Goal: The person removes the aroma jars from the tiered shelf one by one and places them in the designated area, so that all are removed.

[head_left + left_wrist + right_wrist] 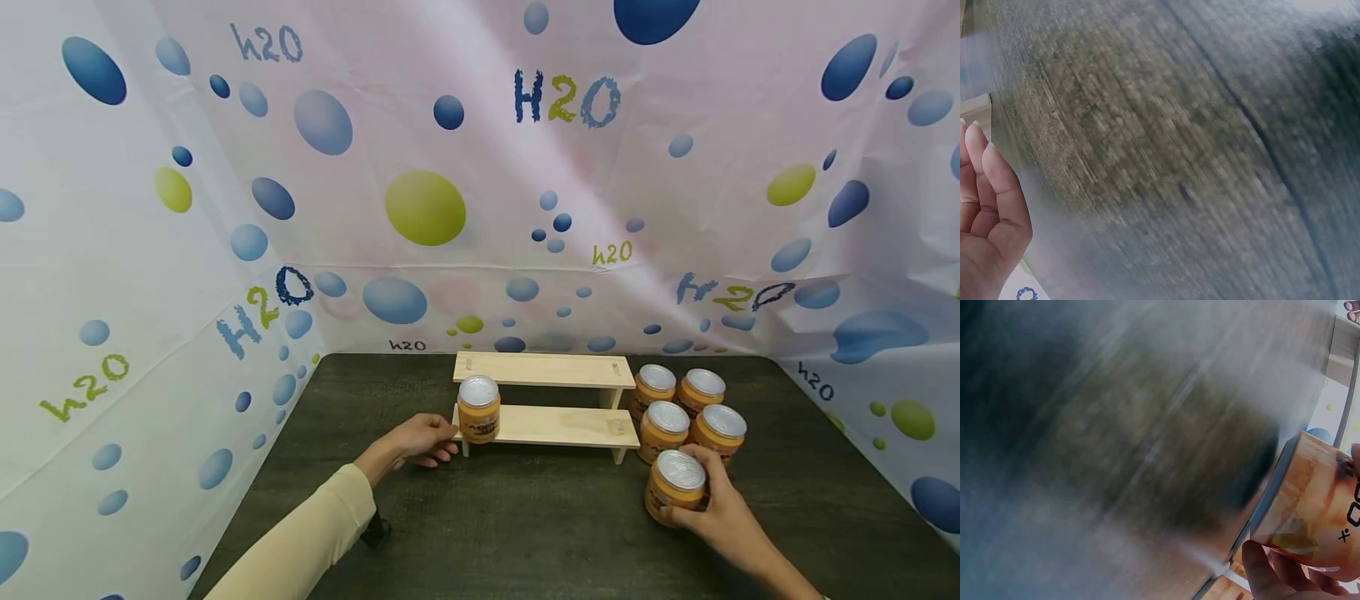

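A two-tier wooden shelf [570, 426] stands at the back middle of the table. On the left end of its lower board sits an orange-labelled jar [480, 417] with a silver lid. My left hand [422, 438] is beside that end, fingertips at the board's edge and fingers loosely bent; whether they touch it is hard to tell. In the left wrist view the fingers hold nothing. My right hand [716, 508] grips another such jar [667, 496] round its side, in front of the jar group. The right wrist view shows this jar [1310, 506] between the fingers, partly cut off.
Several more orange jars [663, 429] stand close together right of the shelf, just behind the gripped one. The dark table [525, 517] meets a bubble-patterned sheet [480, 292] at the back and sides. A small black object [375, 531] shows under the left sleeve.
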Tool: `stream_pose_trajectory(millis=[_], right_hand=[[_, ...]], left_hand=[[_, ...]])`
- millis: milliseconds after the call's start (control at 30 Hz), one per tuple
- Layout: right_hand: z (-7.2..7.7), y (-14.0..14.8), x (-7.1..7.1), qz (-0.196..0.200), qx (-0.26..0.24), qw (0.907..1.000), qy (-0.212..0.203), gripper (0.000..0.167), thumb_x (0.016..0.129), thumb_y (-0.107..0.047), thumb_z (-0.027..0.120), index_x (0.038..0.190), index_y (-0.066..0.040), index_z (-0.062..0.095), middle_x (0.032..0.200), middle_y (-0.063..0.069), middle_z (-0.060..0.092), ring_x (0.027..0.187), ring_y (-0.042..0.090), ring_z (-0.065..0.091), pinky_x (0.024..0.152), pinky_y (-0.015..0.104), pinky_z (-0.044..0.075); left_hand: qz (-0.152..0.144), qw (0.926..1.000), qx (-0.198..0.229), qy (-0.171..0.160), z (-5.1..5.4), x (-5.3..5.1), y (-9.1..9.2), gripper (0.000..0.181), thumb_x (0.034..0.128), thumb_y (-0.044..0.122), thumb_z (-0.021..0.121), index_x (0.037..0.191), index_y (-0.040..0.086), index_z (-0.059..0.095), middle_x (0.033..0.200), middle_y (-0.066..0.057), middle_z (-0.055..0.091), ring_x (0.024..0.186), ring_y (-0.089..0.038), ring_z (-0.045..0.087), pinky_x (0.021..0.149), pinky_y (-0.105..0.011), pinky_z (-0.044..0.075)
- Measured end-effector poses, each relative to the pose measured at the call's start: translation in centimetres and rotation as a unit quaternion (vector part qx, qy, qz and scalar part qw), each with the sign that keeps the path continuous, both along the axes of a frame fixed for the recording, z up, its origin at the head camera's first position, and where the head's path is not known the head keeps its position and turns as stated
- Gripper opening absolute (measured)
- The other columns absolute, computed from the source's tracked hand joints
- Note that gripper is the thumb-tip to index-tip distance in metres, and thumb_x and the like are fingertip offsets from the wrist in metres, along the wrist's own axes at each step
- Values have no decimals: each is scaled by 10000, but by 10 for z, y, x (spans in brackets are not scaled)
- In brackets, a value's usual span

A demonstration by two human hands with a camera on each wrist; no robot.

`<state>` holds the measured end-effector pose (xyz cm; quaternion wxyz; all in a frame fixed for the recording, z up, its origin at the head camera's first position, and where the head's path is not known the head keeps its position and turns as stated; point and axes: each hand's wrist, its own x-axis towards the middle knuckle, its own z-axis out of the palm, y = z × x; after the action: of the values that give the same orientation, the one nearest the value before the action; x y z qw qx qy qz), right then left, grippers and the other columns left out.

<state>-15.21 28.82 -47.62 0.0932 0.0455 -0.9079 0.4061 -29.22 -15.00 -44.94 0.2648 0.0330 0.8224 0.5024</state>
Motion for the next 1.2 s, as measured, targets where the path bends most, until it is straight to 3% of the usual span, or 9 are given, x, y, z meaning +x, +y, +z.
stream_pose_trajectory(millis=[200,300,1200], right_hand=[[-2,-3,0,-24,39,10000,48,920,715,-86,905,1408,-15,304,1290,277,498,1109,399,587,797,464,532],[-3,-4,1,-48,4,10000,71,928,701,-60,908,1402,-2,302,1290,301,493,1119,477,576,808,527,525],[-1,-2,0,-198,68,9995,-233,934,711,-134,915,1375,5,272,1298,315,468,1115,467,581,793,487,536]], left_hand=[[0,10000,-9,11,-1,-1,0,258,1059,305,518,1050,74,634,920,-43,698,726,-94,650,652,-282,563],[7,10000,-3,15,-1,-1,1,259,1059,306,519,1046,75,635,918,-42,699,724,-92,649,651,-285,563],[40,10000,-23,33,0,1,1,253,1055,304,526,1046,77,637,920,-46,704,731,-99,656,654,-285,567]])
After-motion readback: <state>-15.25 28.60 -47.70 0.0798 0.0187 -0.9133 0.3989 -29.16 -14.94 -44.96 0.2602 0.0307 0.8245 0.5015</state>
